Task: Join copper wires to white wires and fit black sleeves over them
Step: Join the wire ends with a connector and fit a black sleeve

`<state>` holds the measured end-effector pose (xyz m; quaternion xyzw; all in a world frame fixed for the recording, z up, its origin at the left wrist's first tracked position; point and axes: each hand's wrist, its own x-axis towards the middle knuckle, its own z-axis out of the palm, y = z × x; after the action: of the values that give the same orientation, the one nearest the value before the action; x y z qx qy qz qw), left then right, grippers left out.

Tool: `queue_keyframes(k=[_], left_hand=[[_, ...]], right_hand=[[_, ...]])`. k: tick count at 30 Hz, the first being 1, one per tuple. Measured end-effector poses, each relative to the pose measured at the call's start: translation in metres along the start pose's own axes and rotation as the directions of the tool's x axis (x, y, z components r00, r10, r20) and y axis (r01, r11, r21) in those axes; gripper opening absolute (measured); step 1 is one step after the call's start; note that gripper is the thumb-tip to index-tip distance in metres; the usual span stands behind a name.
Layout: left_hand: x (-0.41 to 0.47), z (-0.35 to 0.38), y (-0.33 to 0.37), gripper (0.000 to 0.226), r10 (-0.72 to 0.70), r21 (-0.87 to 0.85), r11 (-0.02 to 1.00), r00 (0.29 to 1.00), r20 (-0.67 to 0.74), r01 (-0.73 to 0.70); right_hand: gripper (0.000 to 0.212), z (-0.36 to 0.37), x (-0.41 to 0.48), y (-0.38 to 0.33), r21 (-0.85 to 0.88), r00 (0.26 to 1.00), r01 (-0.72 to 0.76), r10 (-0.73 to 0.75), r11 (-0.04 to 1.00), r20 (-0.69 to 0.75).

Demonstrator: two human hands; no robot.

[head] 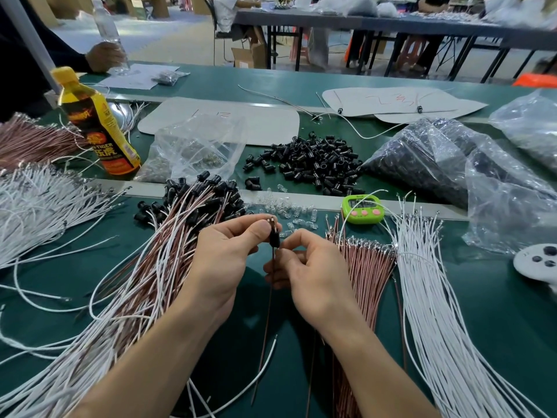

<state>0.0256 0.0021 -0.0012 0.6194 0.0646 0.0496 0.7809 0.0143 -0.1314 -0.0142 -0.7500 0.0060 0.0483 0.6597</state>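
black sleeve point(273, 239), pinched between fingers point(259, 229)

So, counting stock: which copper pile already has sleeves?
The pile by the left hand: black sleeves cap its far ends; the right bundle and far-left bundle have none.

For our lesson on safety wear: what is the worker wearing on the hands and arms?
Nothing shows. The left hand and right hand are bare: no gloves, rings or tape. The left forearm and right forearm are bare to the picture's edge, with no sleeves, watch or bracelet in view.
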Motion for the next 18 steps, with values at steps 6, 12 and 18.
queue_keyframes(k=[6, 12, 18], left_hand=[[-0.0021, 0.0001, 0.0024, 0.020, -0.028, -0.004, 1.000, 1.000, -0.010, 0.028], [-0.0006, -0.0016, -0.0013, 0.024, -0.022, -0.021, 1.000, 1.000, -0.009, 0.022], [0.0004, -0.0001, -0.0007, 0.015, -0.020, -0.039, 0.999, 1.000, -0.007, 0.020]], right_hand=[[0.029, 0.0009, 0.0013, 0.0030, -0.040, 1.000, 0.006, -0.006, 0.999, -0.007], [0.029, 0.0014, 0.0010, 0.0038, -0.053, 1.000, 0.005, -0.006, 0.999, -0.014], [0.025, 0.0013, -0.0015, -0.0005, -0.087, 1.000, 0.018, -0.018, 0.996, -0.004]])
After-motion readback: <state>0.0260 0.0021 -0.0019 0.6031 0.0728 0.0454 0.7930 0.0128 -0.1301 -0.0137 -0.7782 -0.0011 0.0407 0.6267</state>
